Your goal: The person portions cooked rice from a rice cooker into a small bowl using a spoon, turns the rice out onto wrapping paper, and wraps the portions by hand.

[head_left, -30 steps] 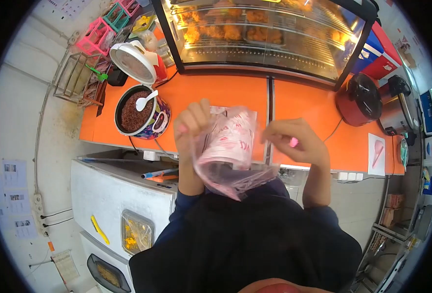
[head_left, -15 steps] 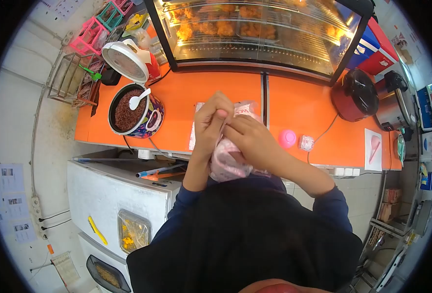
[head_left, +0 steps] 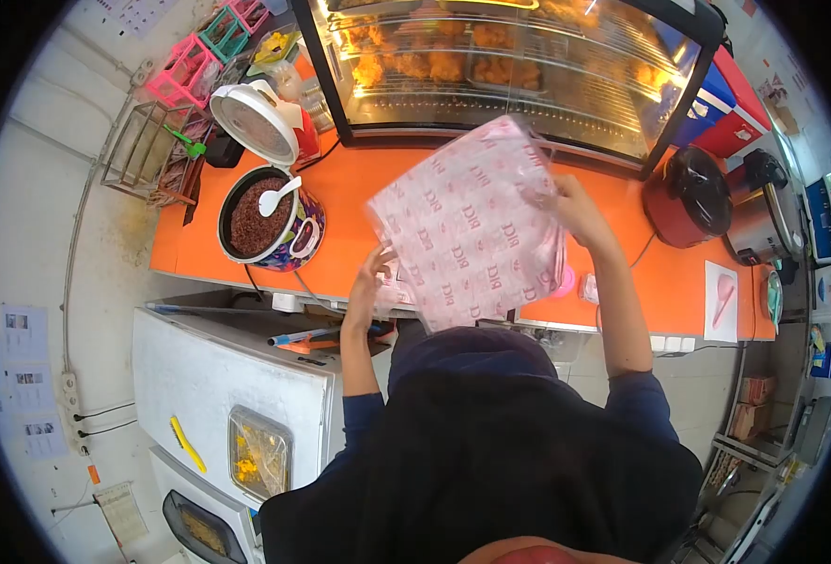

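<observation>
A wide pink sheet of printed wrapping paper [head_left: 472, 226] is spread out at a slant above the orange counter; more sheets seem to lie beneath it, with clear plastic along the edges. My right hand [head_left: 573, 211] grips its right edge, thumb and fingers pinched on it. At the lower left edge, my left hand [head_left: 368, 282] has its fingers curled against the paper, the tips partly hidden. Behind the sheet, to the right, a pink round object [head_left: 563, 283] peeks out.
An open rice cooker [head_left: 256, 226] with dark rice and a white spoon stands at left. At the back is a glass display case [head_left: 490, 85] of fried food. Another cooker [head_left: 686, 197] and a pink paddle [head_left: 723, 291] are on the right. A white fridge [head_left: 237, 367] stands lower left.
The crumpled pink paper between my hands has been opened out flat. My right hand has moved up and right, my left hand down and left. The view has shifted slightly.
</observation>
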{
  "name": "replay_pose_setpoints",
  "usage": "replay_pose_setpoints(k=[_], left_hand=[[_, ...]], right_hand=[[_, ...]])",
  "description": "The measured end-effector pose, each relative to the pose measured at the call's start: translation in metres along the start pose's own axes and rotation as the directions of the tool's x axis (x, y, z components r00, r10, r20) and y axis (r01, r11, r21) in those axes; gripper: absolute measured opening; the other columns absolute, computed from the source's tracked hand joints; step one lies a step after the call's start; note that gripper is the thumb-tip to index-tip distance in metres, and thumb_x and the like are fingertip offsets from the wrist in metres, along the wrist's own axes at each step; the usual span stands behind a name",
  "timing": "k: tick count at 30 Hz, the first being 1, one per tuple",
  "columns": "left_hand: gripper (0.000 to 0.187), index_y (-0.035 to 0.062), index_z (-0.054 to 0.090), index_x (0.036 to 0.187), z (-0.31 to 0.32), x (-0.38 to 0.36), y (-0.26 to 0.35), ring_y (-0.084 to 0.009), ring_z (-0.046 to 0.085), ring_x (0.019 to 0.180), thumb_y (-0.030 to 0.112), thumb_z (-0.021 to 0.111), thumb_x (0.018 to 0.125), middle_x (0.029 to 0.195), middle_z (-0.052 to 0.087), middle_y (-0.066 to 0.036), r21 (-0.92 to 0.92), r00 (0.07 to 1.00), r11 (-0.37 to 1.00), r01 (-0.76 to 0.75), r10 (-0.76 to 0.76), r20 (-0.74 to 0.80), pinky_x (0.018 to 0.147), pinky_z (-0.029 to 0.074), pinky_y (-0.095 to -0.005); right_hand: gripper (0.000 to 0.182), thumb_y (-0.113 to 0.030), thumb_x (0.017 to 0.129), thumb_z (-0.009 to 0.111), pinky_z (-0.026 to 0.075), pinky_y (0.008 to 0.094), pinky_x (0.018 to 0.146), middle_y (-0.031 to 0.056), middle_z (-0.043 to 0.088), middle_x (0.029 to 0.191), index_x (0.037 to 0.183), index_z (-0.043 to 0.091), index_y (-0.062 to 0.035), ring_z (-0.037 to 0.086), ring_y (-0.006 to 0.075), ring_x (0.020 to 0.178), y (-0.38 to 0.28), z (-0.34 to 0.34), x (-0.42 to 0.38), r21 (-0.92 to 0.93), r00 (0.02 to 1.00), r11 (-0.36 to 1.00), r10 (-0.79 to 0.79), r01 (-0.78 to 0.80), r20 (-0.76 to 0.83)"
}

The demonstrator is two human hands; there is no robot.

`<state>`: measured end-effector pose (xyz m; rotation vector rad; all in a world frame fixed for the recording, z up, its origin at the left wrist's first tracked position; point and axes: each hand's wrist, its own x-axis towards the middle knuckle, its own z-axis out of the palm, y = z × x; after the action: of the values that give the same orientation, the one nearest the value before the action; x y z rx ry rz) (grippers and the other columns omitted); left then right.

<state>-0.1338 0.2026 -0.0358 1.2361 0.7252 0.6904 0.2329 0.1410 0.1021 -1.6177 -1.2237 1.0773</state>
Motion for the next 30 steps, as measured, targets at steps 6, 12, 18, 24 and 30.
replay_pose_setpoints(k=[6,12,18,24,30], left_hand=[[0.037,0.0038,0.063,0.099,0.061,0.011,-0.001,-0.0116,0.049,0.074,0.038,0.047,0.099,0.082,0.054,0.002,0.003,0.851,0.997,-0.075,0.065,-0.522,0.071,0.041,-0.0285],[0.038,-0.0031,0.064,0.088,-0.003,-0.016,0.006,-0.0108,0.047,0.056,0.030,0.049,0.099,0.061,0.053,-0.004,0.529,0.558,0.838,0.131,0.379,-0.738,0.049,0.036,-0.0324],[0.021,0.0004,0.065,0.093,-0.052,-0.084,0.077,-0.0163,0.056,0.063,0.014,0.049,0.095,0.069,0.061,-0.007,0.704,0.238,0.673,0.228,0.662,-0.710,0.060,0.046,-0.0310],[0.030,-0.0020,0.065,0.107,-0.132,-0.276,0.113,-0.0301,0.063,0.097,0.012,0.043,0.092,0.106,0.065,-0.020,0.450,-0.235,0.588,0.672,0.746,-0.623,0.086,0.048,-0.0396],[0.037,-0.0054,0.064,0.110,-0.029,-0.308,0.177,-0.0272,0.065,0.093,0.025,0.045,0.100,0.105,0.068,-0.017,0.184,-0.313,0.476,0.860,0.777,-0.546,0.080,0.051,-0.0327]], right_hand=[[0.025,-0.017,0.086,0.067,0.049,0.0267,0.068,0.0045,0.068,0.089,0.103,0.067,0.0022,0.062,0.0107,0.076,0.005,0.022,-0.023,0.309,0.991,0.944,0.133,-0.119,-0.024],[0.020,-0.015,0.086,0.067,0.046,0.0259,0.064,0.0017,0.067,0.082,0.097,0.069,0.0016,0.058,0.0087,0.072,0.039,0.034,-0.026,0.296,0.991,0.946,0.133,-0.136,0.032],[0.018,-0.010,0.083,0.066,0.043,0.0287,0.061,0.0059,0.066,0.073,0.099,0.069,-0.0012,0.054,0.0097,0.066,0.018,0.096,-0.011,-0.111,0.948,0.989,-0.057,0.096,0.312],[0.025,-0.004,0.075,0.064,0.051,0.0275,0.075,0.0093,0.071,0.090,0.099,0.070,0.0030,0.065,0.0135,0.081,0.016,0.070,0.007,0.287,0.889,0.924,-0.338,0.252,0.308],[0.036,0.004,0.071,0.052,0.048,0.0306,0.087,0.0118,0.071,0.097,0.103,0.067,0.0039,0.063,0.0179,0.095,0.088,0.052,0.091,0.142,0.755,0.980,-0.195,0.136,0.626]])
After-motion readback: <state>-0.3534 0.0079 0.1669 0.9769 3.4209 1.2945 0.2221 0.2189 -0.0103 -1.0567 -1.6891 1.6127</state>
